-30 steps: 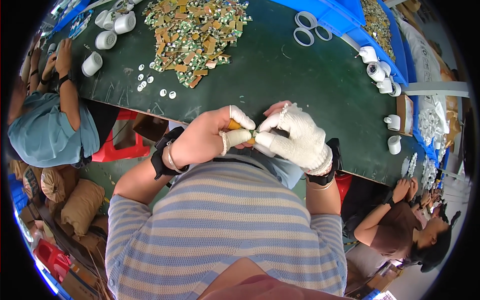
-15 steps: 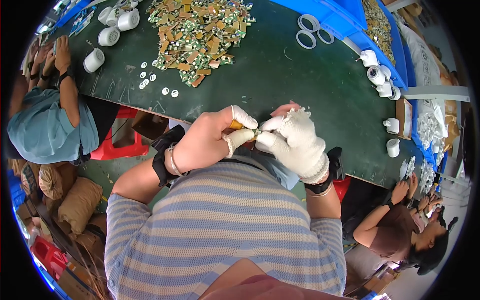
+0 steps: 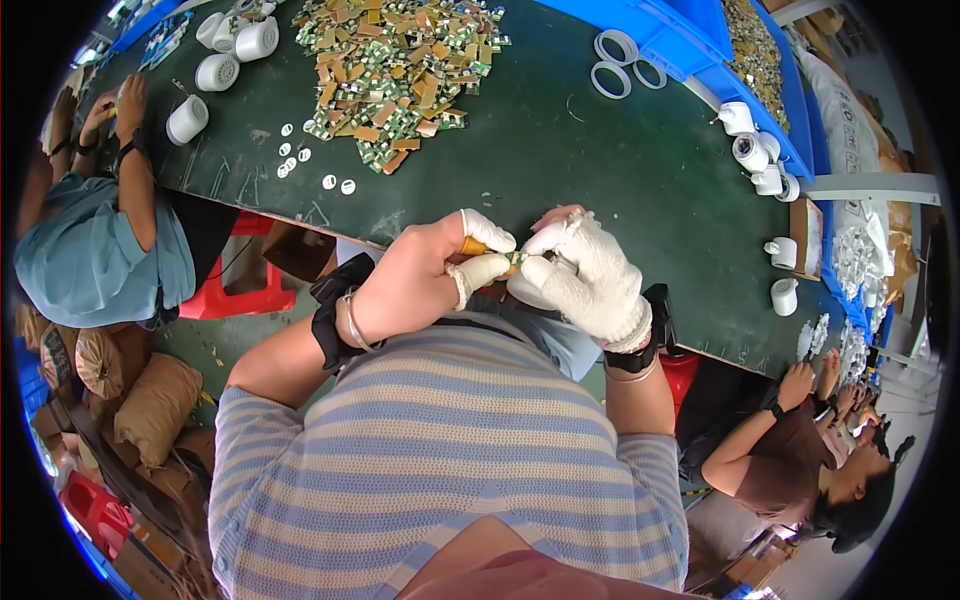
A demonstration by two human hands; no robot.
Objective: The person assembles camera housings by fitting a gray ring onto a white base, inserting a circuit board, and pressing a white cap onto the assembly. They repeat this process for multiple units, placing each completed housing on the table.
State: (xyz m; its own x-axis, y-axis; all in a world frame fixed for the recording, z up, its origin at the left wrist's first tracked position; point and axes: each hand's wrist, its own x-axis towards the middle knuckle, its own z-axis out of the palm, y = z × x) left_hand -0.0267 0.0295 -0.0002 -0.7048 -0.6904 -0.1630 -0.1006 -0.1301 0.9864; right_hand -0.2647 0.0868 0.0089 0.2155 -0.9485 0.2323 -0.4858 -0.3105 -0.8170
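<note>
My left hand (image 3: 410, 270), with white covers on thumb and forefinger, pinches a small green circuit board (image 3: 514, 259). Something orange (image 3: 476, 246) shows between those two fingers. From the other side, my right hand (image 3: 595, 275), in a white knitted glove, meets the board's right end with thumb and forefinger closed. Below its fingers a white rounded part (image 3: 530, 292) peeks out; most of it is hidden, and I cannot tell whether it is held. Both hands are just over the table's near edge.
A heap of circuit boards (image 3: 400, 75) covers the far part of the green table (image 3: 570, 150). White housings (image 3: 188, 120) and small white discs (image 3: 330, 182) lie left; white rings (image 3: 611, 80), blue bins (image 3: 660, 40) and more housings (image 3: 750, 152) are right. Co-workers (image 3: 110, 240) sit at both sides.
My right hand has turned and shifted slightly left and up, and its forefinger has come nearer to the board. More of the board's green face shows. My left hand has hardly moved.
</note>
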